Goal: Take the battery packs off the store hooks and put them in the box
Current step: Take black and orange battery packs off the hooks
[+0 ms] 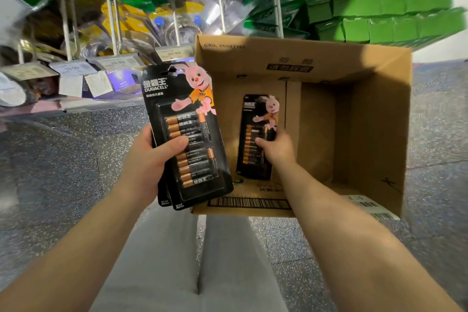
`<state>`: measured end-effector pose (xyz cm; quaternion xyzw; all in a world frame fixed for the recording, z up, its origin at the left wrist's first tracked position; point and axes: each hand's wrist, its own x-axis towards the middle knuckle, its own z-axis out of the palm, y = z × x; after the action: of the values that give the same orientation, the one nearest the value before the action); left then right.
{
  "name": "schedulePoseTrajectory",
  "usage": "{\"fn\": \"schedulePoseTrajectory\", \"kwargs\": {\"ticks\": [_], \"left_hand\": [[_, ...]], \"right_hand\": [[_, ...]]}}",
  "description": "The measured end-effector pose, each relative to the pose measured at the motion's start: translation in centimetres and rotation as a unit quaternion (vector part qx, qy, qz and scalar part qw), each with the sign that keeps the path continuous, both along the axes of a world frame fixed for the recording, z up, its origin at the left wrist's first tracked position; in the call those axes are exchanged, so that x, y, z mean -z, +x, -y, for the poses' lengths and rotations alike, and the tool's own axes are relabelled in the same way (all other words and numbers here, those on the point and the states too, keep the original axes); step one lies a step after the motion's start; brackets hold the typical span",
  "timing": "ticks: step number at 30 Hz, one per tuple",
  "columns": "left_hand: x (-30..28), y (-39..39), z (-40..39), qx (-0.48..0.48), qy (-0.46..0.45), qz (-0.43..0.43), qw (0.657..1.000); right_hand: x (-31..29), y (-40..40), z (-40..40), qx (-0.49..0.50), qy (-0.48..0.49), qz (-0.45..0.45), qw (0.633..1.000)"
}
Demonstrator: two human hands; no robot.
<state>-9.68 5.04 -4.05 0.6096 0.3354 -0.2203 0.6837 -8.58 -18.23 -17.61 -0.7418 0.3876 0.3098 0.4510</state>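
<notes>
A single battery pack [255, 134] stands nearly upright inside the cardboard box [374, 119], low against its left inner wall; my right hand [276, 148] grips it by its right edge, fingers curled over the blister, with the forearm reaching down through the open top. Whether the pack's lower edge already touches the box floor cannot be told. My left hand [149, 162] holds a stack of battery packs [188, 134] just outside the box's left wall, thumb pressed across the front blister; at least two more card corners show behind the front pack at the bottom. The box sits open on the speckled floor [58, 159], in front of my legs. Beyond it are shelf price tags [119, 62] and hanging packaged goods, blurred. Risks, as I judge them: released while standing on edge, the single pack may tip over rather than lie flat; the left stack, clamped by one thumb only, may fan out and slip to the floor outside the box.
</notes>
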Motion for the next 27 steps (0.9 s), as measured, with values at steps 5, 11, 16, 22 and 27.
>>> {"fn": "schedulePoseTrajectory", "kwargs": {"ticks": [5,11,16,22,27], "left_hand": [[-1.7,0.2,0.1,-0.018,-0.019,0.011,1.000],[-2.8,0.3,0.9,-0.010,-0.007,-0.001,1.000],[-7.6,1.9,2.1,-0.006,-0.038,0.074,0.997],[-18.8,5.1,0.6,0.004,-0.049,0.233,0.971],[-29.1,5.7,-2.0,-0.048,-0.021,0.353,0.934]], "right_hand": [[-2.7,-0.2,2.1,0.090,0.009,0.045,0.995],[-11.1,-0.6,3.4,0.119,0.148,0.128,0.973],[-21.8,0.5,3.2,0.056,0.215,0.228,0.948],[-34.4,4.3,0.3,-0.001,0.217,0.345,0.913],[-45.1,6.2,-3.9,-0.064,0.244,0.450,0.857]]}}
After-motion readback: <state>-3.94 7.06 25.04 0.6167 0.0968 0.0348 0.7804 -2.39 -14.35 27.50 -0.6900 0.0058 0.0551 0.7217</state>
